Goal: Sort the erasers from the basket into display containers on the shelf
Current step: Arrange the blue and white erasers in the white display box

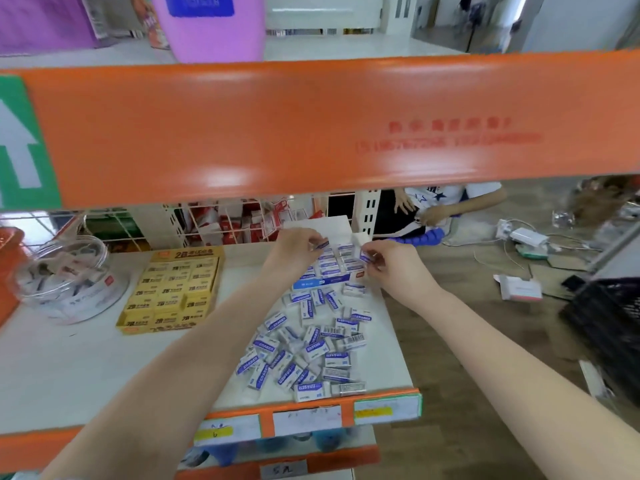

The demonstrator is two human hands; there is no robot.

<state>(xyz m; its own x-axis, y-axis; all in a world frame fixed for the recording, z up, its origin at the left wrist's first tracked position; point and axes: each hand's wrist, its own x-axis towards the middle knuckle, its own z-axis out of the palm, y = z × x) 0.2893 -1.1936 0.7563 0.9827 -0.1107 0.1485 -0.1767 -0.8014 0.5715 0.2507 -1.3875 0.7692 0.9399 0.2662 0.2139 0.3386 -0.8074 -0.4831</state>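
- An eraser (322,244) is pinched by the left grip (298,245), long axis toward two o'clock.
- A second eraser (365,258) is pinched by the right grip (394,266); forearms (194,358) are stretched toward twelve.

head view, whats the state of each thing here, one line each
left hand, pinching an eraser over the blue box
right hand, pinching a second eraser
blue box, open, partly filled with rows
yellow box, open, full
clear jar, tilted, erasers inside
loose erasers, scattered on the shelf
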